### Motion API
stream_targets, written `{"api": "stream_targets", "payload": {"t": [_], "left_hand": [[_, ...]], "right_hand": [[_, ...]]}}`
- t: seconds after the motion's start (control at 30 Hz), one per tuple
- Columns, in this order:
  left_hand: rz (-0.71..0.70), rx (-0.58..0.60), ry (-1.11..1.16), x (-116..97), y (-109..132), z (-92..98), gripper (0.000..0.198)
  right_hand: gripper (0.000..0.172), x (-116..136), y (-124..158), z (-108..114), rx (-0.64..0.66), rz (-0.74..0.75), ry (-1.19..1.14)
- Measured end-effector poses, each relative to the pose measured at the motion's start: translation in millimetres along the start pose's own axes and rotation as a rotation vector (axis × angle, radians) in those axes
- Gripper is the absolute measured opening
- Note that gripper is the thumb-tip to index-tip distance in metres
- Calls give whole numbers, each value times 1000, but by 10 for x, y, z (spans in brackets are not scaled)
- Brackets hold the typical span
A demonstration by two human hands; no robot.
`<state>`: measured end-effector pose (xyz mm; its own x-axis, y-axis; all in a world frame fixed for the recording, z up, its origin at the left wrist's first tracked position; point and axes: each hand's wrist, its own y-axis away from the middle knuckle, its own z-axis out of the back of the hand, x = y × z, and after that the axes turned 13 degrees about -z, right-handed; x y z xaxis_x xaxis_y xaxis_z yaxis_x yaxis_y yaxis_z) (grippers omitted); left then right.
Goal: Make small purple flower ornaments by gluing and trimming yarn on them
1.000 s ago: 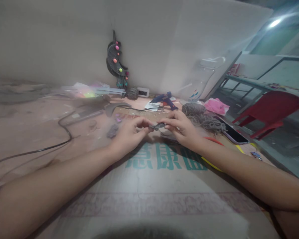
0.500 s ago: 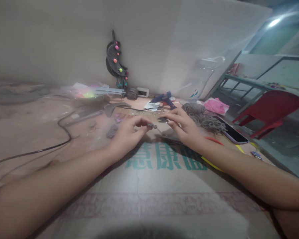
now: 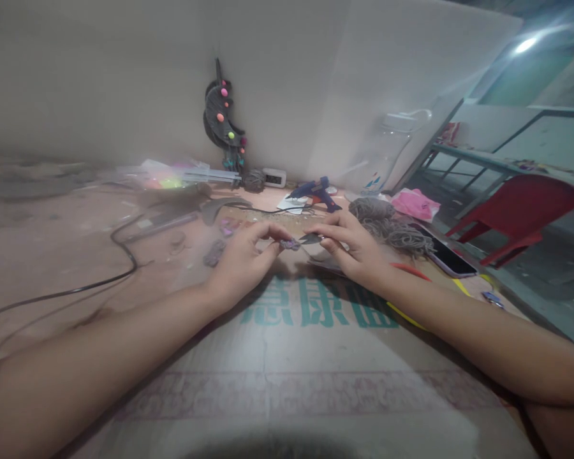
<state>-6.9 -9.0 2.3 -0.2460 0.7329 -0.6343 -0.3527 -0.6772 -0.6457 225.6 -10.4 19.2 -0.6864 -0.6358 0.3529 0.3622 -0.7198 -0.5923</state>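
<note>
Over the middle of the cardboard sheet [image 3: 287,389], my left hand [image 3: 249,255] pinches a small knotted grey yarn piece [image 3: 290,244] between thumb and fingertips. My right hand [image 3: 349,245] is closed around small scissors [image 3: 310,239]. Their dark pointed blades face left, close to the yarn piece; whether they touch it I cannot tell. The scissors' handle is hidden in my fingers. Another little grey yarn piece [image 3: 215,253] lies left of my left hand, with purple bits [image 3: 228,227] just behind it.
Behind my hands lies a blue glue gun [image 3: 316,191] with its cord. Grey yarn [image 3: 397,233], a phone [image 3: 452,258] and a pink bag [image 3: 416,205] sit at the right. A clear bottle [image 3: 387,153], a small clock [image 3: 274,178] and a grey crescent ornament [image 3: 220,118] stand along the wall.
The yarn piece has turned in my left fingers and shows a broader side. The scissors have shifted slightly, with their tips nearer the yarn piece.
</note>
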Motion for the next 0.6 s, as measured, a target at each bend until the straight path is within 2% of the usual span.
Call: {"api": "stream_targets", "payload": {"t": [0.3,0.6], "left_hand": [[-138,42,-79,3,5,-3,12],[-272,37,-118,68,33,-27,13]], "right_hand": [[26,0,-4,-13,-35,7,-5],[27,-12,-13,-35,19,80,8]]}}
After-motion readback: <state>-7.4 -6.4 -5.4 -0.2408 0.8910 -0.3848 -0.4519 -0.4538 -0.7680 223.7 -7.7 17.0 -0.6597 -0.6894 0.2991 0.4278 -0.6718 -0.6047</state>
